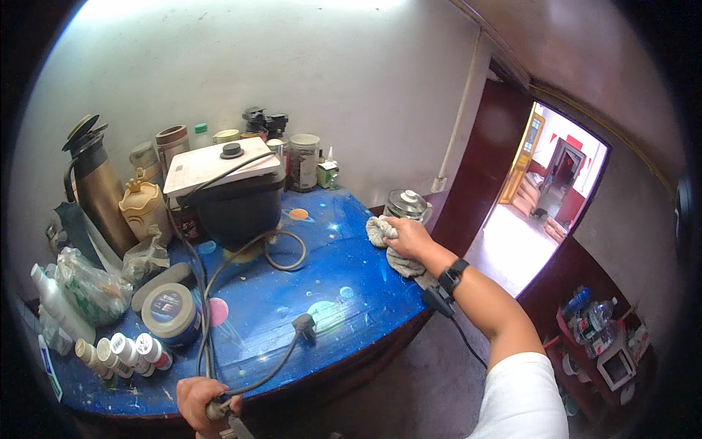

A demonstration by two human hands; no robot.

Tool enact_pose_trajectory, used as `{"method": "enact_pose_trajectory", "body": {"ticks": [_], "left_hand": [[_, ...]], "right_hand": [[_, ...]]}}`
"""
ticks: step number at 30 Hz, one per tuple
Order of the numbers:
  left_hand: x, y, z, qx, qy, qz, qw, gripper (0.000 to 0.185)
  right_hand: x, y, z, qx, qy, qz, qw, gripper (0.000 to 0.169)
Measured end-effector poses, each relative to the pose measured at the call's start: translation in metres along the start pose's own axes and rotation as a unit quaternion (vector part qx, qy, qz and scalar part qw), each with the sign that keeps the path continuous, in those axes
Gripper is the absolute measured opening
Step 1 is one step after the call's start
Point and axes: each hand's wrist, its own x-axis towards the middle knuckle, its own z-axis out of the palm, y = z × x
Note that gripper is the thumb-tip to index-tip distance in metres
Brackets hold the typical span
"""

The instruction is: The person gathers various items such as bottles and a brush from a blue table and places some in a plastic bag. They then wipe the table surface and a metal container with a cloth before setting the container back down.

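Note:
At the near edge of the table, my left hand (pixel 198 403) grips a bunch of grey power cords (pixel 206 340). One of these cords ends in a black plug (pixel 304 327) lying on the blue, planet-patterned tabletop (pixel 263 307). My right hand (pixel 408 238) presses a crumpled grey cloth (pixel 405 263) onto the table's right side. Just beyond it stands a glass kettle (pixel 407 203) with a clear lid, partly hidden by the hand. Below my right wrist, a black connector (pixel 437 300) on a cord hangs at the table edge.
A black tub (pixel 236 211) topped by a white board (pixel 219 167) stands at the back. Leftward are a vacuum flask (pixel 98 181), a cream lidded jar (pixel 141 208), plastic bags (pixel 90 291), a round tub (pixel 170 313) and several small bottles (pixel 129 356). A doorway (pixel 543 192) opens at right.

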Motion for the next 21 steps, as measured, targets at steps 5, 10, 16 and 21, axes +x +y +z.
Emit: {"method": "enact_pose_trajectory", "body": {"ticks": [5,10,16,21], "left_hand": [[0.012,0.000,-0.005,-0.003,-0.023,0.076,0.997,0.024],[0.012,-0.004,-0.006,0.002,-0.041,0.063,0.997,0.026],[0.004,0.003,-0.004,0.026,-0.034,-0.001,0.999,0.030],[0.005,-0.004,-0.001,0.002,-0.026,-0.002,1.000,0.031]], "right_hand": [[0.071,0.017,0.018,-0.017,-0.085,0.004,0.996,0.051],[0.097,0.010,0.012,-0.004,-0.180,0.053,0.982,0.053],[0.051,0.012,0.007,0.025,-0.131,0.025,0.991,0.048],[-0.046,0.039,-0.026,0.108,-0.118,0.014,0.987,0.047]]}}
